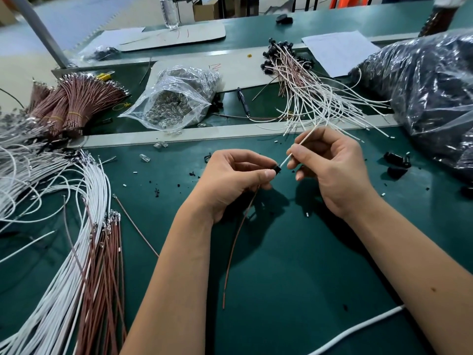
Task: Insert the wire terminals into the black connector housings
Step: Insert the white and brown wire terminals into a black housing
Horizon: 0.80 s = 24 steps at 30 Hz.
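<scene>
Over the green tabletop (294,252) our left hand (230,180) pinches one black housing (277,169); right hand (330,165) pinches one white wire (302,142) touching it. No readable labels.

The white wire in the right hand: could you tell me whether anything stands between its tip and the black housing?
Nothing visible does. The right hand pinches the white wire, whose tip is right at the open face of the black connector housing that the left hand holds. A brown wire hangs below, clear of that path.
</scene>
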### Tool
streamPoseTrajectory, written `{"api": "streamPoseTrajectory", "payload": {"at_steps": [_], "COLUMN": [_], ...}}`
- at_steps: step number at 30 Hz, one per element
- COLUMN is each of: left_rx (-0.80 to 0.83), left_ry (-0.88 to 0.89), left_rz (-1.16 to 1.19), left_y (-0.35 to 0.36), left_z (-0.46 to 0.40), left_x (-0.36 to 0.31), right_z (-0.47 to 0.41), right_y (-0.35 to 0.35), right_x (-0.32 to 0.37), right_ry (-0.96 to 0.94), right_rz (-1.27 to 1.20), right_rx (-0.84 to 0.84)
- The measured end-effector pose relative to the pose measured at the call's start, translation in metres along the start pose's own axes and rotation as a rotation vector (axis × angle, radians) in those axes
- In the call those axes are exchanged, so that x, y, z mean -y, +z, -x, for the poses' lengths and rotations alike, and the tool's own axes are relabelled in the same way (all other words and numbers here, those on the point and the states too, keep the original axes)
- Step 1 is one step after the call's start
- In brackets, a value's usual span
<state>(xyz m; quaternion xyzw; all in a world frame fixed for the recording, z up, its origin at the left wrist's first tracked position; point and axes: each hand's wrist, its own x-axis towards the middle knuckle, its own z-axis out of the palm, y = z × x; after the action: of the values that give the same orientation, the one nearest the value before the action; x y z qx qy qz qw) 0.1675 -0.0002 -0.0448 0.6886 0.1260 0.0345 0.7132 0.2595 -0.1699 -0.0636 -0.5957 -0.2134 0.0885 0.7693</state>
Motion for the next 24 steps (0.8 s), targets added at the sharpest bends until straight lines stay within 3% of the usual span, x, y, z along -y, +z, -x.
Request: {"api": "streamPoseTrajectory", "payload": {"at_steps": [10,24], "left_rx": [-0.054,-0.129], "left_ry": [0.004,0.182], "left_rz": [0.008,-0.051], "left_y": [-0.003,0.007], "left_z": [-0.002,-0.008], "left_x": [0.004,0.008], "right_z": [0.000,0.000], "right_y": [0.000,-0.002], "right_x": [-0.001,-0.001], "right_ry": [0.019,0.015], "right_rz": [0.004,0.064], "right_rx": [-0.028,0.034]}}
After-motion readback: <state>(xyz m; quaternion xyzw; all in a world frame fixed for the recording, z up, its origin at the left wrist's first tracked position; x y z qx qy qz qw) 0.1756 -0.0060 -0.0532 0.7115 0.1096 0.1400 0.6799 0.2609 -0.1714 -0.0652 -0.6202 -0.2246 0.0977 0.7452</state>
